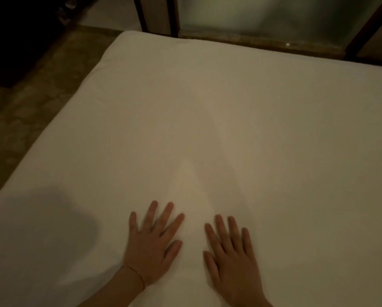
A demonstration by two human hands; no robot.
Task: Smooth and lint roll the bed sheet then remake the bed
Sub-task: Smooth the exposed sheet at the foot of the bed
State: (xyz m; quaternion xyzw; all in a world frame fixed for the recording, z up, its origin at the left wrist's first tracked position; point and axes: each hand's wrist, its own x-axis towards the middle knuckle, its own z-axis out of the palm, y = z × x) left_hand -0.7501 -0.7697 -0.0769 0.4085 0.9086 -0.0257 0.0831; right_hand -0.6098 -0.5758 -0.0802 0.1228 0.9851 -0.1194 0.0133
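Left hand (151,247) and right hand (232,255) press flat, fingers (171,224) spread and gripping nothing, on the bed sheet (207,120); bare sheet runs beyond the fingertips to the far edge.

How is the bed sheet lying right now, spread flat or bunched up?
Spread flat. The bed sheet covers the mattress to its visible edges, with only one faint crease ahead of the left hand and right hand.

Bare bed under my hands, sheet only.

I see the bed (141,54) covered edge to edge by a white bed sheet (230,120), with one soft crease running up its middle and a rounded far-left corner. My left hand (152,242) and right hand (232,255) lie flat on the sheet near the close edge, palms down, fingers spread, side by side and apart. A dim shadow falls on the sheet at the left. The bed stands on a patterned floor (30,111).
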